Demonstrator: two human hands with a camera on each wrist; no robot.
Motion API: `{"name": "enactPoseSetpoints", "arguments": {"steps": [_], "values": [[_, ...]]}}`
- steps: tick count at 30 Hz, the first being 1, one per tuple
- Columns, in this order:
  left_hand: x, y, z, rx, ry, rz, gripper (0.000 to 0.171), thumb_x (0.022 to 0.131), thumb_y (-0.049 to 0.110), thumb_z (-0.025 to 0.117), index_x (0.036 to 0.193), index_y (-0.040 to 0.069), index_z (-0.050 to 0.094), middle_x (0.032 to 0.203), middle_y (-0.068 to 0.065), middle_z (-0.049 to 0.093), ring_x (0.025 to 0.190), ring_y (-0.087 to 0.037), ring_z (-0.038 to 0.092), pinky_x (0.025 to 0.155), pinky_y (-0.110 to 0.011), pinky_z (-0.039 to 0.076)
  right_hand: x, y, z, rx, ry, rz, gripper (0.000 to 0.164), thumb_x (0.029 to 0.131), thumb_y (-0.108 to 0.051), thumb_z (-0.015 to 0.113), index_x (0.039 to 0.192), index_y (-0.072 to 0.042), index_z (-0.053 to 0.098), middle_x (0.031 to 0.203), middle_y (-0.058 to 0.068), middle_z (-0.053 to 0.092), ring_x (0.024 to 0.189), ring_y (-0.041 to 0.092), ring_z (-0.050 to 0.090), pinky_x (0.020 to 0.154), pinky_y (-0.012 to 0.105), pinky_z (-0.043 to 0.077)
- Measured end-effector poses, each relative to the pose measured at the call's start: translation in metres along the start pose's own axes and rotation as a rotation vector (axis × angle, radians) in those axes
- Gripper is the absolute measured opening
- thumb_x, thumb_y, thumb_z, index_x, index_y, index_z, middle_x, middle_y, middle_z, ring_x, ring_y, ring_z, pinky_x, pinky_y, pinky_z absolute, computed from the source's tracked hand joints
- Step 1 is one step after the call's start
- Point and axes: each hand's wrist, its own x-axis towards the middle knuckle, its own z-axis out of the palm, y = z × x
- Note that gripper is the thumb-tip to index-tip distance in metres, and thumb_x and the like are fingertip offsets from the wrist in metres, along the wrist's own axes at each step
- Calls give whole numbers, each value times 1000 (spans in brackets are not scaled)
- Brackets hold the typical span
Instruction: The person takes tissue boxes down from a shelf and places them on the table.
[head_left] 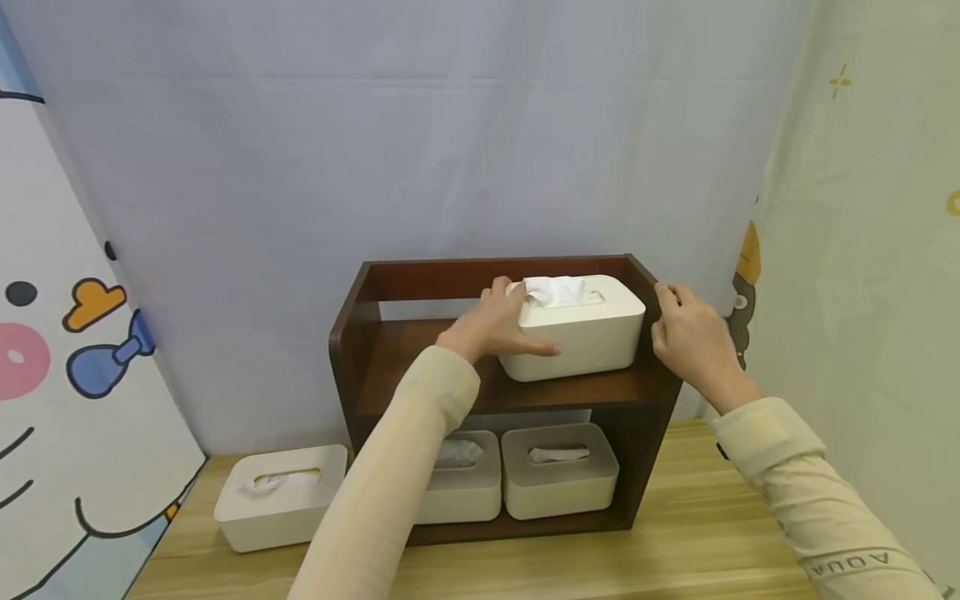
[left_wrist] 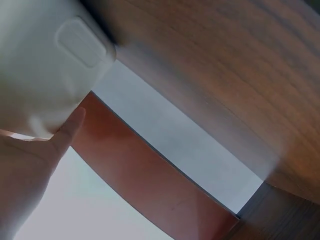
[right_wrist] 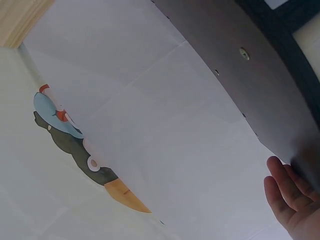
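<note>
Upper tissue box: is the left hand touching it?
Touching. The head view shows the left hand over the left end of the upper tissue box, thumb against its front.

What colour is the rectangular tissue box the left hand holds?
The tissue box is creamy white, clearest in the head view.

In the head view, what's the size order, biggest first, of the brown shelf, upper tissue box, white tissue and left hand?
1. Brown shelf
2. Upper tissue box
3. Left hand, judging its visible part
4. White tissue
</note>
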Motion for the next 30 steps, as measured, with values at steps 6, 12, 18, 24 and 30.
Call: {"name": "enactPoseSetpoints", "arguments": {"steps": [6, 12, 18, 24, 30], "values": [[-1, -2, 2, -11, 28, -2, 105, 65, 66, 66, 143, 7, 26, 140, -16, 23, 122, -27, 33, 95, -41, 41, 0, 0, 1, 0, 0, 1, 40, 80, 0, 49, 118, 13, 52, 100, 28, 56, 75, 39, 58, 60, 47, 49], [-3, -3, 1, 37, 61, 7, 98, 64, 70, 63, 138, 11, 35, 134, -14, 31, 117, -26, 38, 91, -41, 44, 1, -1, 1, 10, 3, -4, 40, 81, 0, 49, 118, 13, 52, 101, 28, 56, 75, 39, 58, 59, 46, 49], [-4, -5, 2, 49, 81, 9, 99, 63, 72, 61, 136, 9, 37, 133, -14, 32, 116, -27, 40, 89, -41, 46, 1, -2, 0, 19, 9, -7, 40, 81, 0, 48, 118, 14, 52, 100, 29, 56, 71, 39, 58, 55, 46, 49], [-5, -6, 3, 31, 93, 24, 101, 64, 70, 63, 136, 5, 37, 134, -17, 32, 116, -29, 42, 92, -41, 44, 1, -2, -2, 16, -3, 0, 40, 81, -1, 48, 118, 14, 52, 102, 29, 55, 69, 38, 59, 53, 45, 48], [-7, -6, 1, 2, 50, -9, 106, 65, 69, 63, 143, 6, 26, 142, -18, 25, 127, -32, 33, 98, -45, 39, 1, -3, -2, 17, -5, 1, 40, 81, -1, 48, 119, 14, 51, 101, 29, 55, 70, 38, 58, 54, 46, 48]]}}
